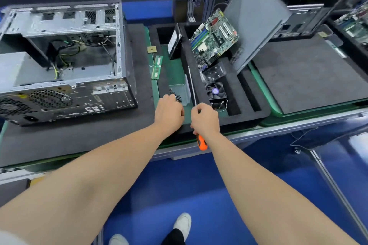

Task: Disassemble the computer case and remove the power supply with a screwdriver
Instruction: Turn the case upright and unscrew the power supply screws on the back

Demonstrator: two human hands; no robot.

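While the right hand [205, 119] grips the orange-handled screwdriver [202, 143], shaft pointing away, the left hand [169, 112] sits over the clear screw box [180, 90].
Left fingers curl down at the box's near edge — can't tell if they pinch anything. Both hands are just beside each other near the bench's [288, 125] front edge. Computer case [65, 61] lies left of them on black foam [79, 139], side open, cables [65, 53] showing; power supply [14, 67] is the grey box inside its left end. Right of the screw box, a foam tray [249, 113] holds cooler [216, 93], tilted motherboard [214, 40], upright hard drive [175, 42]. RAM sticks [157, 67] lie beyond the box — grey side panel [256, 20] leans at the back.
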